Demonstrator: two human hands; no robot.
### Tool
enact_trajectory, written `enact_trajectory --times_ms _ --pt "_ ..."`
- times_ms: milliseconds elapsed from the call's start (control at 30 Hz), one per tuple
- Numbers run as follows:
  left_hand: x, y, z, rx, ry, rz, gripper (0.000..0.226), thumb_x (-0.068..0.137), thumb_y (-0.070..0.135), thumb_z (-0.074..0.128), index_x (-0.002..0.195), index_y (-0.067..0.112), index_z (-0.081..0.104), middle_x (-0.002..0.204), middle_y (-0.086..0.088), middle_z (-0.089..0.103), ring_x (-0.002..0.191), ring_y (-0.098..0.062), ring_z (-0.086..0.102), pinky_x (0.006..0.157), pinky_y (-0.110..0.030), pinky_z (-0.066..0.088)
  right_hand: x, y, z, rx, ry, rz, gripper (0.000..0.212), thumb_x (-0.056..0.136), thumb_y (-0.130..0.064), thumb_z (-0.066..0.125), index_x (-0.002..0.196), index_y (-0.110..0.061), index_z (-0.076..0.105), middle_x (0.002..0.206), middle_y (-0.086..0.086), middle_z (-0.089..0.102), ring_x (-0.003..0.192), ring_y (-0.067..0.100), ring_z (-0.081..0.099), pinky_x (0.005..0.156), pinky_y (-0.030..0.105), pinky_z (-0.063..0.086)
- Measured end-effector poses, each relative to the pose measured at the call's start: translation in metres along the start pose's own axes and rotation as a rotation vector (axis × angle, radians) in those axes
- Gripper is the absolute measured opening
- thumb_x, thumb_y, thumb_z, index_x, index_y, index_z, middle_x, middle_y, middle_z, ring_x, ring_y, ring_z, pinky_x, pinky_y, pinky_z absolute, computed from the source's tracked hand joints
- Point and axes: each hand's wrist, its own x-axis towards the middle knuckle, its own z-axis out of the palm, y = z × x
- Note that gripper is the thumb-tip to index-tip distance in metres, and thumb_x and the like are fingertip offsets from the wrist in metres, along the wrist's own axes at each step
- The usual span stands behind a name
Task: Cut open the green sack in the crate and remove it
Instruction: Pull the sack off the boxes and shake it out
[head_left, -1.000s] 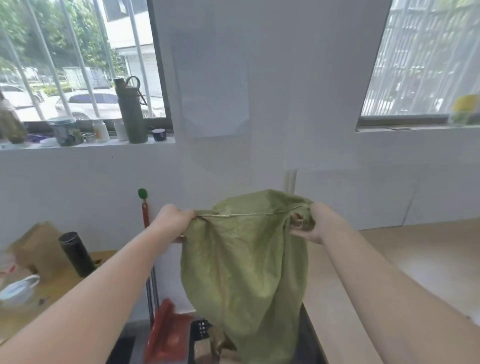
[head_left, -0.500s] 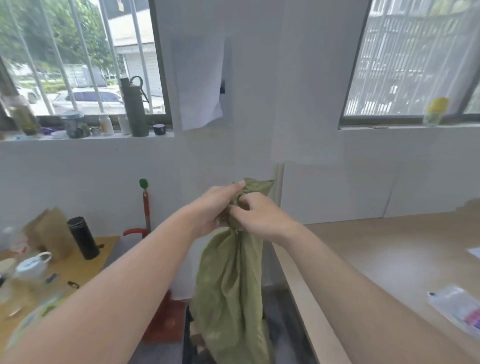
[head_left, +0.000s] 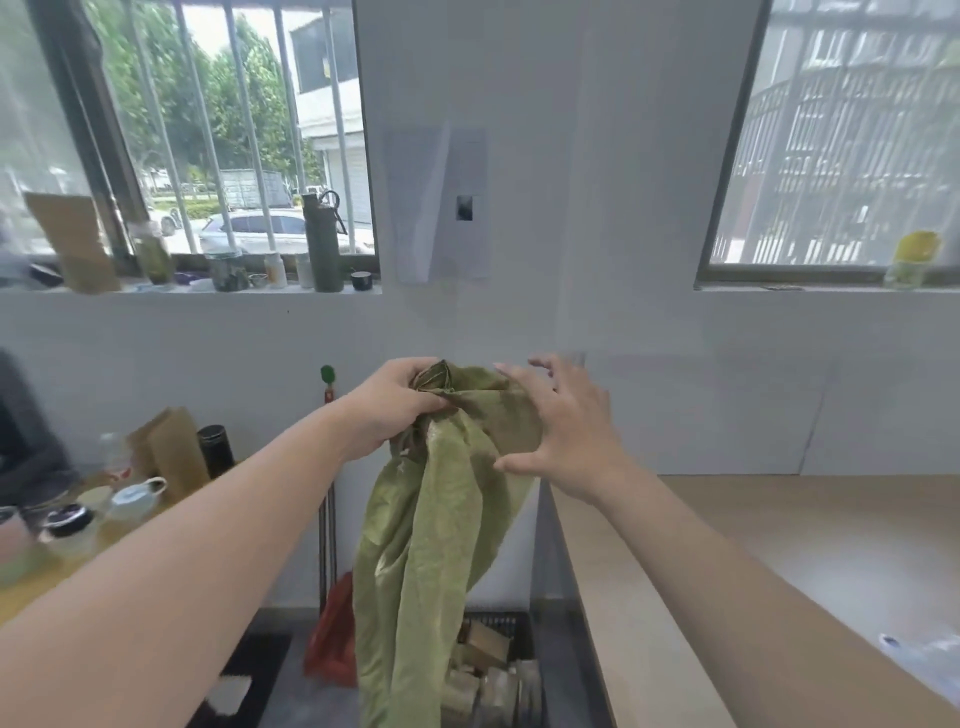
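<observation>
The limp olive-green woven sack (head_left: 441, 519) hangs at chest height in front of the person, its top bunched together in the left hand (head_left: 395, 410), which is closed tight around the gathered mouth. This grip carries all the weight and lets the cloth fall straight. The right hand (head_left: 566, 426) is spread wide, fingers apart, holding nothing; it stands just beside the sack's upper right fold, apparently ready to gather the loose cloth. Below both hands the sack's tail reaches down to the dark plastic crate (head_left: 498, 621) on the floor (brown blocks and packets remain inside). Whether the tail touches the contents cannot be told. Judgement: the sack is emptied and lifted nearly clear; removal is close to done.
</observation>
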Motion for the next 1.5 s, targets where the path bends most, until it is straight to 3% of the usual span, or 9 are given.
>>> enact_trajectory --times_ms 100,167,267,400,533,933,1133,1267,1500 --pt "-0.009 0.014 -0.012 0.051 -0.161 0.070 0.023 0.101 -0.007 0.054 0.110 0.006 0.071 0.098 -0.011 0.076 0.095 -0.026 0.074 0.089 -0.039 0.061 0.000 -0.002 0.000 -0.143 -0.099 0.006 0.123 0.058 -0.074 0.079 0.156 -0.054 0.007 0.168 -0.004 0.002 0.152 0.019 0.002 0.120 0.049 0.005" --pt "-0.014 0.024 -0.020 0.101 -0.239 0.097 0.022 0.102 -0.006 0.053 0.113 0.002 0.070 0.100 -0.014 0.075 0.095 -0.025 0.074 0.086 -0.033 0.060 0.003 0.000 0.002 -0.145 -0.131 -0.019 0.108 0.066 -0.077 0.072 0.156 -0.047 0.020 0.169 -0.009 0.006 0.155 0.020 -0.003 0.122 0.050 -0.002" --pt "-0.018 0.032 -0.033 0.157 -0.251 0.112 0.021 0.102 -0.003 0.056 0.115 0.000 0.071 0.107 -0.020 0.076 0.098 -0.029 0.075 0.088 -0.034 0.061 0.007 -0.002 -0.001 -0.063 -0.130 -0.051 0.064 0.082 -0.069 0.064 0.131 -0.028 0.054 0.151 -0.007 0.047 0.151 0.018 0.024 0.123 0.049 0.000" --pt "-0.019 0.026 -0.043 0.572 -0.088 0.240 0.019 0.097 0.005 0.063 0.109 0.016 0.073 0.098 -0.002 0.077 0.096 -0.018 0.073 0.091 -0.040 0.061 0.010 -0.014 0.001 -0.091 -0.150 -0.073 0.036 0.098 -0.064 0.042 0.089 -0.029 0.042 0.088 -0.006 0.064 0.096 0.022 0.063 0.115 0.049 0.025" --pt "-0.022 0.020 -0.042 0.876 -0.010 0.369 0.056 0.089 0.020 0.063 0.143 0.027 0.050 0.127 0.004 0.067 0.117 -0.020 0.063 0.102 -0.041 0.050 0.015 -0.024 0.002 0.033 -0.122 -0.049 0.037 0.103 -0.056 0.039 0.091 -0.023 0.047 0.090 0.001 0.066 0.087 0.029 0.061 0.075 0.045 0.049" --pt "-0.019 -0.003 -0.014 1.459 0.155 0.563 0.149 0.047 0.104 0.048 0.161 0.010 0.026 0.134 -0.004 0.055 0.131 -0.027 0.052 0.125 -0.055 0.016 0.038 -0.040 -0.012 0.376 -0.214 0.097 0.060 0.106 -0.055 0.034 0.066 -0.017 0.055 0.055 -0.018 0.054 0.056 -0.001 0.048 0.063 0.028 0.040" --pt "-0.012 -0.011 0.006 1.369 0.175 0.557 0.094 0.061 0.070 0.069 0.140 0.023 0.046 0.113 0.001 0.056 0.111 -0.027 0.062 0.116 -0.050 0.033 0.039 -0.041 -0.021 0.524 -0.256 0.225 0.073 0.102 -0.064 0.028 0.069 -0.008 0.062 0.058 -0.010 0.054 0.056 0.005 0.051 0.058 0.023 0.039" --pt "-0.013 -0.005 0.015 1.226 0.165 0.519 0.046 0.071 0.053 0.063 0.108 0.026 0.057 0.106 0.006 0.057 0.092 -0.026 0.064 0.082 -0.040 0.050 0.043 -0.035 -0.021 0.482 -0.216 0.264 0.062 0.105 -0.059 0.032 0.060 -0.018 0.045 0.051 -0.010 0.042 0.052 0.011 0.042 0.054 0.030 0.033" --pt "-0.007 0.012 0.018 0.865 0.109 0.209 0.016 0.083 0.041 0.055 0.087 0.028 0.064 0.093 0.008 0.058 0.088 -0.025 0.062 0.078 -0.040 0.052 0.038 -0.029 -0.012 -0.347 0.274 -0.022 0.040 0.100 -0.045 0.038 0.108 -0.020 0.069 0.106 0.003 0.063 0.096 0.027 0.060 0.088 0.042 0.039"
